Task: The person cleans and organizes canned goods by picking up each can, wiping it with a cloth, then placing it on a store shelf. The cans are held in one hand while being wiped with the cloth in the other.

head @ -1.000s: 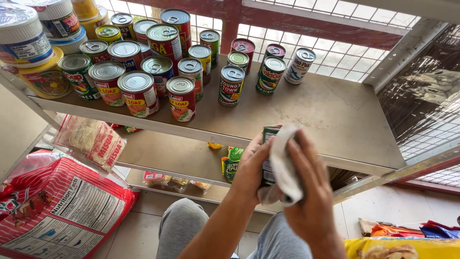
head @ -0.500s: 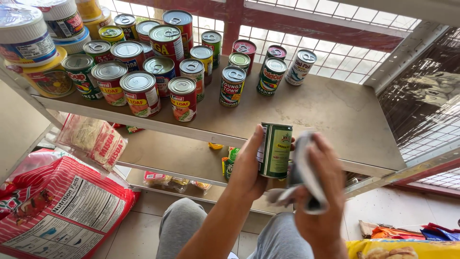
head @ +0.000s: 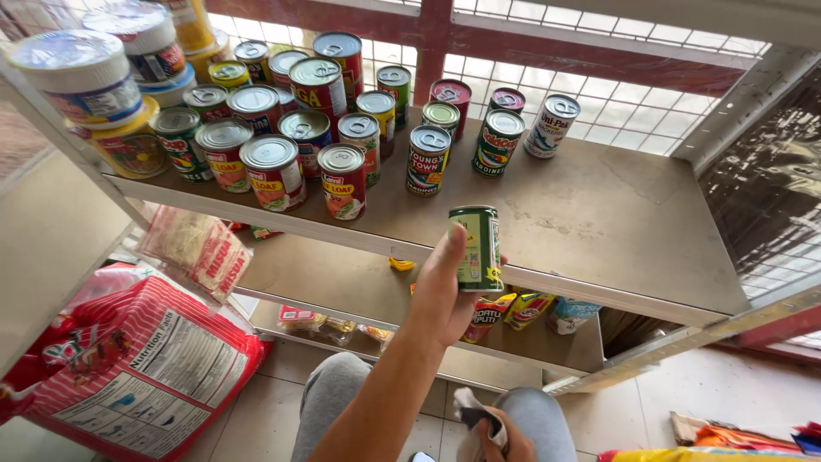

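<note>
- I see a steel shelf (head: 616, 222) as my landmark.
- Cans (head: 342, 128) stand crowded on its left rear part.
- Jars (head: 94, 85) sit stacked at its far left end.
- A red sack (head: 145, 359) lies on the floor below its left end.
- Snack packets (head: 530, 308) lie on the tier beneath it.
- Wire mesh (head: 633, 103) runs behind it.

Your left hand (head: 440, 291) grips a metal can (head: 476, 248), glossy green paper label. At 6 o'clock, your right hand (head: 496, 441) has a soft white cloth (head: 469, 409). Shelf (head: 616, 222): matt grey, scuffed. At 8 o'clock, sack (head: 128, 368): glossy plastic.
</note>
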